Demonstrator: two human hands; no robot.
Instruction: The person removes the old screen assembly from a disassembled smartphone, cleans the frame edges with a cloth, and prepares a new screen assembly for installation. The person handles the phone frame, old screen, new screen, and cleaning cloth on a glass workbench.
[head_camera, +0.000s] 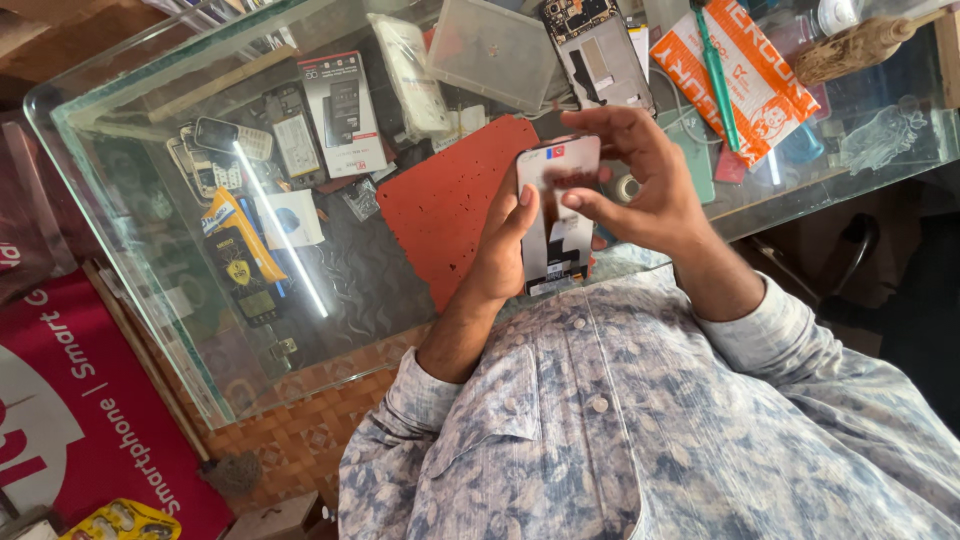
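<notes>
A dark phone display panel (553, 215) with a glossy face is held upright over the glass counter, close to my chest. My left hand (502, 248) grips its left edge, thumb pressed on the glass. My right hand (640, 178) curls over its top right corner, thumb and fingertips touching the panel's face. Behind the panel lies a red work mat (450, 200) on the glass counter (130, 180).
An opened phone body (597, 55) and a clear plastic box (490, 50) lie at the far side. An orange packet (745, 80) with a green tool (716, 75) sits at the right. Small boxes and old phones (215, 150) rest inside the counter at the left.
</notes>
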